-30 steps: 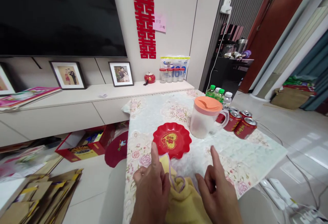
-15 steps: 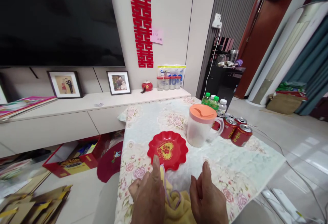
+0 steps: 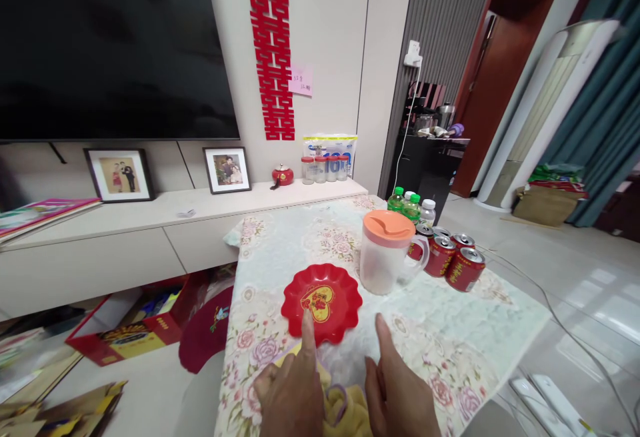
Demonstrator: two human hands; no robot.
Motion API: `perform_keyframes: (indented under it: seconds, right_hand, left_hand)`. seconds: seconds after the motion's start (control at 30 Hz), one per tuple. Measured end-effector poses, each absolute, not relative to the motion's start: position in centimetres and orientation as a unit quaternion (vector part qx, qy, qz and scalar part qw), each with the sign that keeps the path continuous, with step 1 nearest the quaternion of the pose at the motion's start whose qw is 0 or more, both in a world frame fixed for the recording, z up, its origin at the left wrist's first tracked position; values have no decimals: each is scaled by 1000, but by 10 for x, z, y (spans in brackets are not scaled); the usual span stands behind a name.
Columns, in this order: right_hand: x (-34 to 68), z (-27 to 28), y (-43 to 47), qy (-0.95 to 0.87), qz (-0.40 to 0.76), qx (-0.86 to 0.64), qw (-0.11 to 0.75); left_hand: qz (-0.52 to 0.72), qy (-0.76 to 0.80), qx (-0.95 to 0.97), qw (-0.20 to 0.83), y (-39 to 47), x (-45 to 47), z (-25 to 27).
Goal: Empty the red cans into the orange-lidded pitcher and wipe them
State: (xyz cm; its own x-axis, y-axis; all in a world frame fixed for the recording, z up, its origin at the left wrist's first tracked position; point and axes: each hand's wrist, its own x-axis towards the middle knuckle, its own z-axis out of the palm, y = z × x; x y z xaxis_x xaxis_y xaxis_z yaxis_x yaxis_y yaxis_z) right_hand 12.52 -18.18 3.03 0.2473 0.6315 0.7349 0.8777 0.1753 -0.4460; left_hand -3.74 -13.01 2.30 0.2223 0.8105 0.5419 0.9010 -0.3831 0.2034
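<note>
My left hand (image 3: 293, 390) is near the front of the table, its index finger stretched toward the red scalloped plate (image 3: 295, 297) and its other fingers partly curled. My right hand (image 3: 403, 390) lies to its right, index finger extended and another digit apart from it. Nothing shows in the grasp of either hand. A yellow cloth (image 3: 350, 410) with a purple edge lies bunched between them and partly beneath my left hand. The plate carries a gold heart design. Behind it to the right stands a translucent pitcher (image 3: 380, 267) with an orange lid.
Several red drink cans (image 3: 465, 270) stand right of the pitcher, with green-capped bottles (image 3: 411, 207) behind. A floral tablecloth (image 3: 260, 330) covers the table. Beyond are a white cabinet (image 3: 215, 210) and picture frames (image 3: 227, 170). A dark red stool (image 3: 205, 334) is at left.
The view has shifted slightly. My hands have turned, with both index fingers stretched forward more. More yellow cloth shows left of my left index finger. The plate, pitcher and cans stay put.
</note>
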Motion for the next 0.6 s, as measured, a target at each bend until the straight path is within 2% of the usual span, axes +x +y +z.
perform_keyframes:
  seconds: [0.17, 0.27, 0.33, 0.37, 0.43, 0.6]
  right_hand:
    - [171, 83, -177, -657, -107, -571, 481]
    - [223, 146, -150, -638, -167, -601, 451]
    - [254, 187, -118, -615, -157, -668, 388]
    - [266, 204, -100, -607, -115, -715, 327]
    - [282, 229, -65, -616, -73, -736, 270]
    - [284, 246, -12, -634, 15, -759, 146]
  left_hand:
    - [-334, -481, -807, 75, -118, -38, 29]
    - [-324, -444, -835, -22, -94, -26, 60]
    - [-291, -411, -851, -148, -71, -9, 89]
    - [-286, -420, -836, -206, -58, 3, 103]
    - [-298, -421, -803, -297, -34, 31, 129]
    - [-338, -419, -759, -367, 9, 99, 158]
